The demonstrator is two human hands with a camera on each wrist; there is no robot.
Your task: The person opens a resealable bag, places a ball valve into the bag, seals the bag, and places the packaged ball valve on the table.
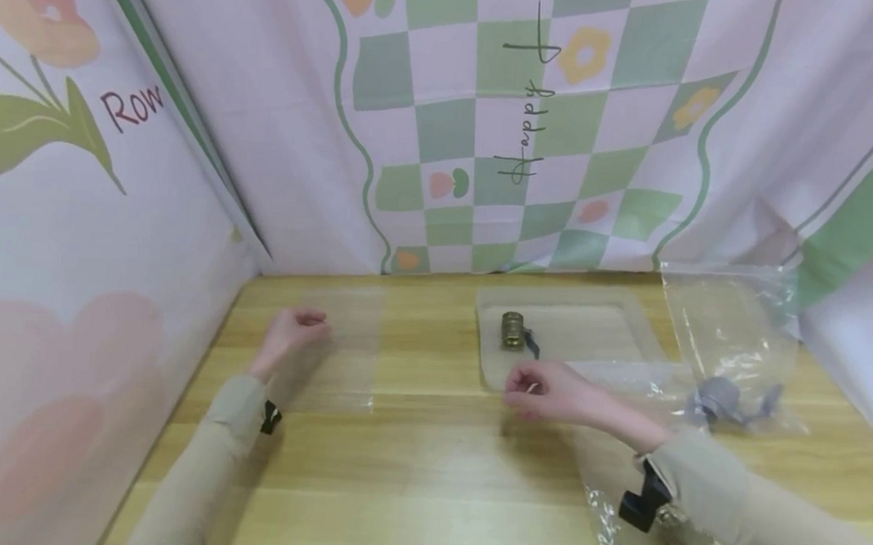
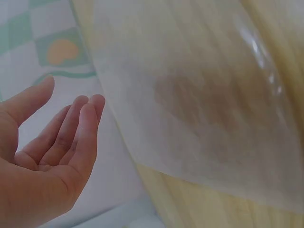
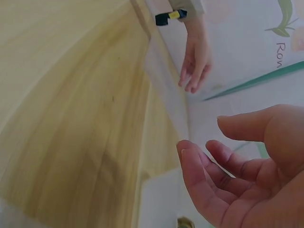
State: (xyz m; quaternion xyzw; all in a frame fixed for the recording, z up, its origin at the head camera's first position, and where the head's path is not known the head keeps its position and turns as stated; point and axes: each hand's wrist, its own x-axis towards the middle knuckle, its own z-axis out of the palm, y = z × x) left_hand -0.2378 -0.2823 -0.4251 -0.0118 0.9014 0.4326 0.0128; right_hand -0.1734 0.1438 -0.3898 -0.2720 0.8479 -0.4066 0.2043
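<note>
My left hand [image 1: 290,339] hovers over a flat clear plastic bag [image 1: 351,367] at the table's left. In the left wrist view its fingers are loosely bent, with a gap to the thumb and nothing held. My right hand [image 1: 560,393] hangs in the air just in front of a pale shallow tray [image 1: 563,295]. Loosely curled and bare, its fingers and thumb stand apart in the right wrist view. On the tray's left side lies a small ridged brass-coloured cylinder [image 1: 512,330], with a dark strap-like piece [image 1: 531,342] beside it.
At the right, a clear zip bag [image 1: 734,316] holds a greyish-purple object [image 1: 720,398]. Another clear bag [image 1: 603,499] lies in front, a brassy lump [image 1: 679,533] partly hidden under my right sleeve. Printed curtains [image 1: 322,174] border the wooden table [image 1: 424,472] at the back and sides.
</note>
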